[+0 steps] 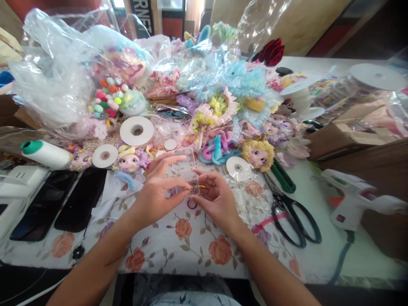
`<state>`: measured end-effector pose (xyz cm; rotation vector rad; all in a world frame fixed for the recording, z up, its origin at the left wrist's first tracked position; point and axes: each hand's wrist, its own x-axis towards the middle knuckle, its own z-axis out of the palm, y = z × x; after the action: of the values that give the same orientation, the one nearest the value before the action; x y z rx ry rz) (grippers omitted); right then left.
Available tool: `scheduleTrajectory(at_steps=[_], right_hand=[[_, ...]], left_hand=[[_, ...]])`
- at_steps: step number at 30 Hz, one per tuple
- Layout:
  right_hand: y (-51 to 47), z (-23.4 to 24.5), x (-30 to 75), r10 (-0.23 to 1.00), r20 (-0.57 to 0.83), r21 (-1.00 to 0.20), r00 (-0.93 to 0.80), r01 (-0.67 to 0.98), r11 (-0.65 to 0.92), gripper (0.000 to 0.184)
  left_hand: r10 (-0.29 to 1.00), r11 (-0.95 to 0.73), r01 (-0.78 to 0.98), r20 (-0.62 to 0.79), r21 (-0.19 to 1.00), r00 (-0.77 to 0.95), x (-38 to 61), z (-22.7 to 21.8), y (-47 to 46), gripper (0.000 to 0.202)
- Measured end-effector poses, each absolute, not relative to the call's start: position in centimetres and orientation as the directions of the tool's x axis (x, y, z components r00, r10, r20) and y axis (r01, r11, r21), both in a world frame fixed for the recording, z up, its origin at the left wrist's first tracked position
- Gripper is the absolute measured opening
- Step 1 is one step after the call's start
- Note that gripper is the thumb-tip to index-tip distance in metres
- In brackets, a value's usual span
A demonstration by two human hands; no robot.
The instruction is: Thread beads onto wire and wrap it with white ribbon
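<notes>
Box work: the left hand (153, 191) is reaching thumb and forefinger into a small clear box (188, 175), apparently picking among tiny metal-looking bits (194, 186), while the right hand (221, 202) is steadying it.
Next move: the work is seemingly calling for a fine fingertip pinch, with the box staying level so that nothing is spilling.
Box facing: its open mouth is turning up toward the wearer; the clear lid (188, 160) is hanging open at the far side.
Long axis: box and lid together are running away from the wearer, leaning slightly left; the box's own outline is looking nearly square, so its longer side is staying uncertain.
Box place: it is sitting left of the scissors (279, 198), well apart, above the floral cloth (162, 231); whether it is touching the cloth is not showing.
Left grip: thumb and forefinger tips are meeting or nearly meeting; I cannot tell whether they are pinching a piece.
Right grip: thumb and fingers are clamping the box's right side.
Pink ring: a small pink ring (188, 204) is lying left of the scissors, well apart.
Green knife: a green-handled cutter (283, 176) is lying just beyond the scissors.
</notes>
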<state>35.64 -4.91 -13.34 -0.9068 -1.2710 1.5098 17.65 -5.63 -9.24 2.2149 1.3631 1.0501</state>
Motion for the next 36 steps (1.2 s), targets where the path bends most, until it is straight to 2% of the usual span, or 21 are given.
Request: scheduleTrajectory(at_steps=[4,9,18,22,28,36], right_hand=[[-5.0,-13.6,35.5,0.954,0.033,-0.984,-0.299,-0.178,-0.022,0.039],[-5.1,-13.6,35.5,0.950,-0.006,-0.986,-0.312,-0.158,-0.058,0.039],[-5.1,-13.2,35.4,0.947,-0.036,-0.978,-0.320,-0.186,-0.100,0.042],[-5.1,-13.8,35.5,0.943,-0.003,-0.987,-0.332,-0.151,-0.057,0.040],[-5.4,-14.1,35.4,0.931,0.040,-0.999,-0.362,-0.040,0.027,0.036],[-5.5,-14.2,35.2,0.928,0.065,-0.998,-0.367,-0.030,0.058,0.033]], left_hand=[[0.893,-0.449,0.685,0.324,0.574,0.314,18.0,-9.9,-5.6,0.012],[0.867,-0.458,0.743,0.427,0.487,0.255,17.6,-10.9,-5.0,0.013],[0.887,-0.440,0.679,0.403,0.587,0.227,17.1,-9.9,-5.0,0.011],[0.873,-0.480,0.668,0.388,0.569,0.296,17.0,-9.6,-5.2,0.010],[0.848,-0.527,0.639,0.291,0.561,0.443,17.1,-9.9,-5.3,0.017],[0.809,-0.586,0.671,0.279,0.454,0.518,17.4,-10.6,-5.3,0.023]])
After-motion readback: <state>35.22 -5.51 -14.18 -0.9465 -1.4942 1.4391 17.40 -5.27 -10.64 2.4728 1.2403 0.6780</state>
